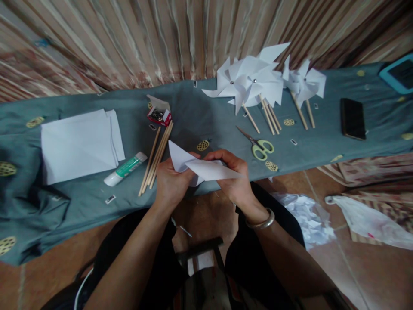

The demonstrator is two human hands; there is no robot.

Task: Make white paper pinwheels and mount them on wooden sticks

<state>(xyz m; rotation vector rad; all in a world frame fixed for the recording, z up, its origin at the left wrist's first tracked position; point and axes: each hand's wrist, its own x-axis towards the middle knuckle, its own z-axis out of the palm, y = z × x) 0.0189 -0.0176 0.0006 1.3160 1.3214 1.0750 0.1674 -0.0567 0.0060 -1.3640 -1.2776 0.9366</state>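
Observation:
Between my hands, at the near edge of the cloth-covered table, is a white paper pinwheel (pixel 209 170) with its blades partly folded in. My left hand (pixel 174 181) grips its left side, thumb on top. On the right side, my right hand (pixel 234 174) has its fingers curled round the paper; some fingertips are hidden behind it. No stick shows on this piece. Several wooden sticks (pixel 158 157) lie just left of my left hand, below a small open red box (pixel 159 114) of metal pins. Scissors with green handles (pixel 263 148) rest to the right of my right hand.
Finished white pinwheels (pixel 258 79) on sticks lie at the back right. A glue stick (pixel 125 169) and stacked white paper (pixel 77 146) are at left. A black phone (pixel 353 118) and a blue-framed device (pixel 400 75) lie at right. Paper scraps (pixel 305 219) sit on the floor.

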